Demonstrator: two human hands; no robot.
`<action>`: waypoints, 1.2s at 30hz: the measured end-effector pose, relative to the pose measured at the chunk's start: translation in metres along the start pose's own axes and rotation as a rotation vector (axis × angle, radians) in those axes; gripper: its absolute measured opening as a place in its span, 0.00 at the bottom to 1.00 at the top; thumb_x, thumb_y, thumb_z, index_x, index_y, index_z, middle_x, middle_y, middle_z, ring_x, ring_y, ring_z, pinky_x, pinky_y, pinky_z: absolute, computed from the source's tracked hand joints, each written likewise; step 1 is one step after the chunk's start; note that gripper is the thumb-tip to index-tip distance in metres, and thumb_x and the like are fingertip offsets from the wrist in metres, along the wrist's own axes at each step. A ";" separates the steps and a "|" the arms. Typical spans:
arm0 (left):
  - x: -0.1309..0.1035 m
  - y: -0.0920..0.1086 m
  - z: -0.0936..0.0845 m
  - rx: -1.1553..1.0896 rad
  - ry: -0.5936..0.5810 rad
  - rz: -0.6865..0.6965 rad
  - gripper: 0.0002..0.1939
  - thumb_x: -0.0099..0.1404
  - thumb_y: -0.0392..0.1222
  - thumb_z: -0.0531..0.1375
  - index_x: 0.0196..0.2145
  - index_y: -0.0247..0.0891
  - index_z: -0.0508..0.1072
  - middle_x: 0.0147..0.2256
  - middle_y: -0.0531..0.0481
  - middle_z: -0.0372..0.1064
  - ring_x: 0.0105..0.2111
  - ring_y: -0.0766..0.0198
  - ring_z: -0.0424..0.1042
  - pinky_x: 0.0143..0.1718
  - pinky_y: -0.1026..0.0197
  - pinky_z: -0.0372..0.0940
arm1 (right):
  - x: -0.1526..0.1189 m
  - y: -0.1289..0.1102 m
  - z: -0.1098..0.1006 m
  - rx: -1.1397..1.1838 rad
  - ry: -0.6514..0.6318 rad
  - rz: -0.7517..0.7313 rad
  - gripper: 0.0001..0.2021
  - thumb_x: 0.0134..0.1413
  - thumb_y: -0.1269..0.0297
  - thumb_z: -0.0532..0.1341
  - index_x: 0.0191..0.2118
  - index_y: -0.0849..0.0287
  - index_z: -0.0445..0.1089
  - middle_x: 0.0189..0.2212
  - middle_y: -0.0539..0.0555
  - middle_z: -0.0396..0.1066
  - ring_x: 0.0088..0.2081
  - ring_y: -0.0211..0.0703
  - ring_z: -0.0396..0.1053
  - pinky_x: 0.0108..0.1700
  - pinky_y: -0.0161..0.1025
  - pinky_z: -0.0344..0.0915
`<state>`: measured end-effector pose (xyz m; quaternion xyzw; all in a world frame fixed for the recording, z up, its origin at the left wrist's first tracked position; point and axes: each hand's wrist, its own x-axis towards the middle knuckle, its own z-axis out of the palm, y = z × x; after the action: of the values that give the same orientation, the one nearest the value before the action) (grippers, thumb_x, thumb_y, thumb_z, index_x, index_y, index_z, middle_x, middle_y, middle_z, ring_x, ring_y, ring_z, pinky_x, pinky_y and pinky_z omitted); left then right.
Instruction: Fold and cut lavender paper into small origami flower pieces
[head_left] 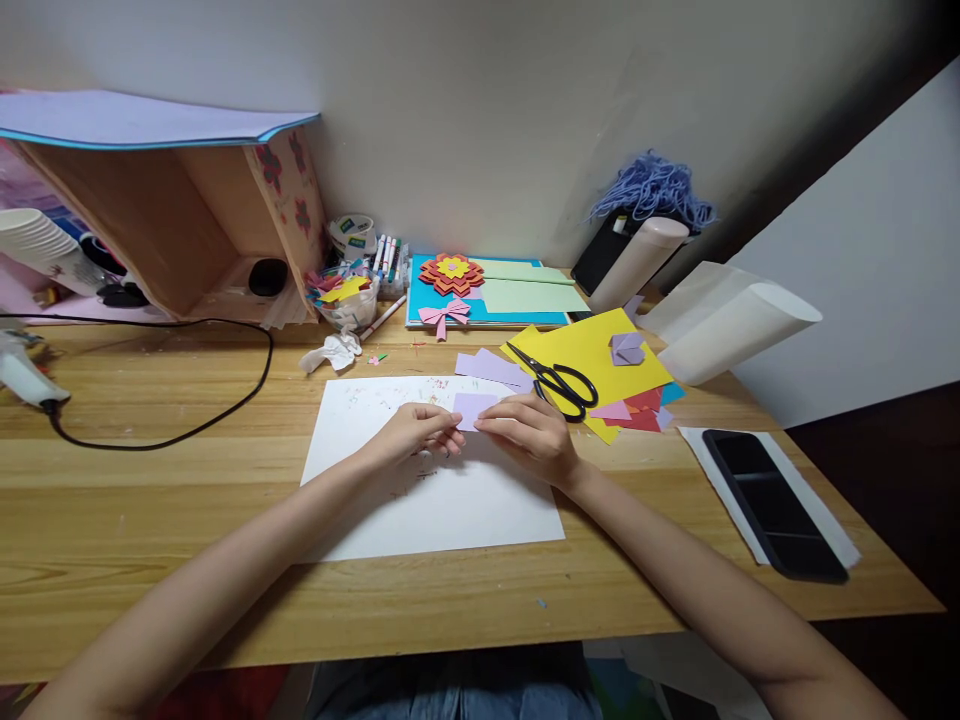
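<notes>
A small lavender paper piece (472, 408) is held up between my two hands, over a white sheet (450, 520) marked with scattered coloured specks. My left hand (421, 434) pinches its left edge with thumb and fingers. On the other side, my right hand (534, 436) grips the right edge, its fingers closed. Just behind the right hand lie black-handled scissors (559, 382), partly over yellow paper (615, 345). Lavender strips (491, 368) rest at the top edge of the white sheet. A folded lavender piece (627, 349) sits on the yellow paper.
At the back, a layered paper flower (452, 274) and a pink bow (445, 315) lie on a blue board (420, 290). A glue gun (26, 370) with its black cord is at the left. A phone (772, 500) lies right. Red scraps (643, 408) are near the yellow paper.
</notes>
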<state>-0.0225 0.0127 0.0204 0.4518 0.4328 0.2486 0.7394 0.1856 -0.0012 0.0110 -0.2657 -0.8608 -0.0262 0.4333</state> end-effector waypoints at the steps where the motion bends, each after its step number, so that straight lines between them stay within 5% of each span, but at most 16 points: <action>1: 0.000 0.000 0.000 0.011 0.000 -0.005 0.17 0.51 0.51 0.65 0.25 0.31 0.75 0.26 0.47 0.74 0.25 0.68 0.71 0.31 0.65 0.62 | 0.000 0.000 0.000 -0.003 -0.009 -0.010 0.09 0.51 0.74 0.62 0.39 0.55 0.72 0.32 0.51 0.77 0.36 0.41 0.69 0.38 0.40 0.68; 8: -0.004 0.002 0.005 0.123 0.009 0.025 0.18 0.53 0.53 0.64 0.27 0.32 0.77 0.28 0.44 0.76 0.29 0.65 0.73 0.35 0.63 0.63 | 0.001 -0.005 0.006 0.010 -0.024 -0.027 0.05 0.52 0.71 0.62 0.36 0.54 0.72 0.30 0.50 0.76 0.35 0.42 0.68 0.38 0.41 0.66; 22: -0.002 -0.005 0.004 0.140 0.016 0.090 0.16 0.53 0.50 0.64 0.31 0.34 0.79 0.31 0.42 0.76 0.30 0.64 0.72 0.34 0.62 0.64 | 0.002 -0.016 0.010 0.166 -0.032 0.334 0.02 0.52 0.69 0.61 0.31 0.56 0.68 0.32 0.53 0.71 0.38 0.45 0.66 0.41 0.44 0.62; 36: -0.006 -0.005 0.009 0.263 0.039 0.192 0.16 0.54 0.51 0.63 0.28 0.33 0.79 0.25 0.45 0.74 0.24 0.67 0.66 0.27 0.64 0.59 | 0.004 -0.017 0.009 0.202 -0.035 0.429 0.02 0.51 0.69 0.62 0.30 0.56 0.68 0.33 0.53 0.68 0.40 0.46 0.65 0.44 0.46 0.61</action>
<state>-0.0182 0.0017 0.0201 0.5790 0.4307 0.2684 0.6381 0.1687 -0.0119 0.0112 -0.3980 -0.7903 0.1573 0.4384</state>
